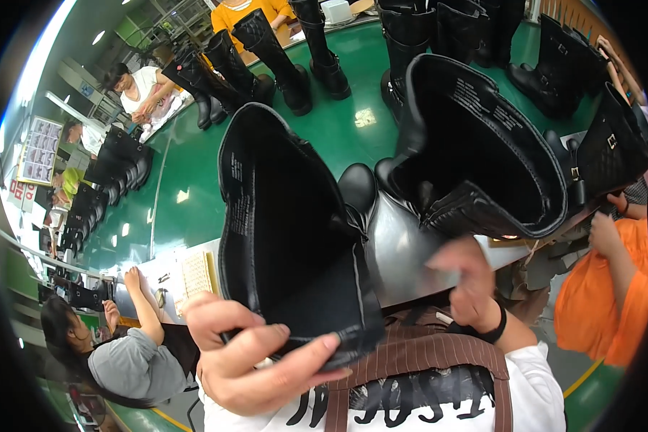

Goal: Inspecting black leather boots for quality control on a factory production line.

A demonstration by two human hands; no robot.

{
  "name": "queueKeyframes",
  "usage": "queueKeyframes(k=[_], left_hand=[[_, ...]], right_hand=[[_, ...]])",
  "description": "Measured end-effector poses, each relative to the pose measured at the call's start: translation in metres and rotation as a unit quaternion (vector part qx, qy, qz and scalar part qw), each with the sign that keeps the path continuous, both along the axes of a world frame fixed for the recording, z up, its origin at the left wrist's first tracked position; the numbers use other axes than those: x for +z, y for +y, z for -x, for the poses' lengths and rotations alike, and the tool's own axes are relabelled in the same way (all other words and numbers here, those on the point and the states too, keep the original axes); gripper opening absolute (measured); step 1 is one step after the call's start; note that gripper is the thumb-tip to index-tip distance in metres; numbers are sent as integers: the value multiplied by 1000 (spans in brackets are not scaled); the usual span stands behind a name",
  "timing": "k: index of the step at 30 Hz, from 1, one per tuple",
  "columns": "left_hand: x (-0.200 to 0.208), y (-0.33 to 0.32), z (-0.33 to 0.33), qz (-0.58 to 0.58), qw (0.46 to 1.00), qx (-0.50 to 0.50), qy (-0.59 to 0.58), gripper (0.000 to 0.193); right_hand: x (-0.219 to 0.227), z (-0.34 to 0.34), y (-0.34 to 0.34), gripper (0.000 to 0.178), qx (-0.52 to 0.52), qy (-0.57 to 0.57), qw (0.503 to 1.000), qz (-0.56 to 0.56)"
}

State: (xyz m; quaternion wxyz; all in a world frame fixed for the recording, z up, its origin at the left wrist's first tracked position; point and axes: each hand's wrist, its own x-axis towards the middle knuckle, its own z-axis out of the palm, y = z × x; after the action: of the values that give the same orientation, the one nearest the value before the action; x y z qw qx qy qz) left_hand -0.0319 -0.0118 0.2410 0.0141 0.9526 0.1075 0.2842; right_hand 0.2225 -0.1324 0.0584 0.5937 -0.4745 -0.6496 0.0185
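Held boot (288, 237): one, black, tall, with a wide-open shaft; at the near edge of the bench (194, 180), its mouth tipped toward the wearer. Dark lining, stitched rim, pale print inside. Whether its sole rests on the bench cannot be told.

Left hand (248, 360): closed on the lower rim of that shaft, fingers bent over the edge.

Right hand (471, 288): blurred, fingers partly bent, just below the second boot; whether it holds anything cannot be told. Black wristband (494, 328) on the wrist.

Second boot (475, 151): black, tall, to the right of the first along the near edge; mouth open, lining and stitched rim visible. A rounded toe (358, 189) shows between the two.

Apron (428, 356): brown, pinstriped, over a white shirt.

Cream woven piece (196, 273): on the near edge, left of the held boot.

Buckled boots (554, 68): black, toward the right end.

Upright boots (273, 61): several, black, along the far edge. White box (336, 11): beside these.

Boot rows (122, 162): black, close-set, toward the left end.

Co-workers: person in grey (140, 363), near edge, left; person in white (140, 90), far edge, left; person in yellow (248, 13), far edge; person in orange (605, 284), right.
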Motion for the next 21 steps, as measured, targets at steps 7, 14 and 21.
queueKeyframes(k=[7,14,21], left_hand=[[-24,-5,27,-15,992,-110,-63,43],[-17,11,75,23,986,-164,-17,38],[-11,20,49,-66,973,-76,-206,22]], right_hand=[[20,36,100,58,-17,-41,982,181],[24,38,118,27,-3,99,971,219],[26,51,107,30,43,136,960,242]])
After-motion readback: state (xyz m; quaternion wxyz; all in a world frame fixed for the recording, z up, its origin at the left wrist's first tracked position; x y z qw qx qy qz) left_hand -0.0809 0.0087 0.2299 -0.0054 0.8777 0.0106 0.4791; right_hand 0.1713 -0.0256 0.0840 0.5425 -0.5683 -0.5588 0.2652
